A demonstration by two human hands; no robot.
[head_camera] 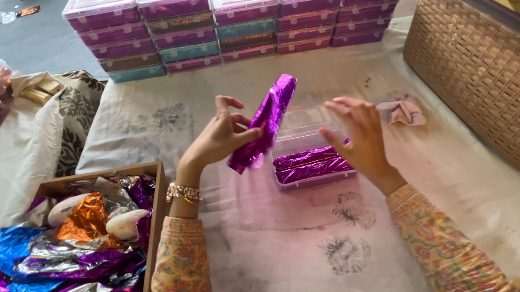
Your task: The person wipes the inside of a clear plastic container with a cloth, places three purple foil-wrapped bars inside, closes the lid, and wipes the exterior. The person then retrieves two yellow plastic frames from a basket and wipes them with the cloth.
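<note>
Left hand [220,137] is pinching a purple foil-wrapped bar [264,123], holding it tilted above the clear plastic box [307,136]; right hand [361,136] is hovering open, touching the box's far side. Risk — foil tearing or bar slipping if the pinch loosens.

home packing workshop | stacked boxes [240,22] (purple-filled) | foil crate [153,228]

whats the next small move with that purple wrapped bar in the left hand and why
Probably lower the purple foil-wrapped bar into the open clear box. The left hand pinches it, tilted, just above the box's left edge, where wrapped purple pieces already lie along the near side with room behind them. The right hand rests at the box's right side, seemingly steadying it.
</note>
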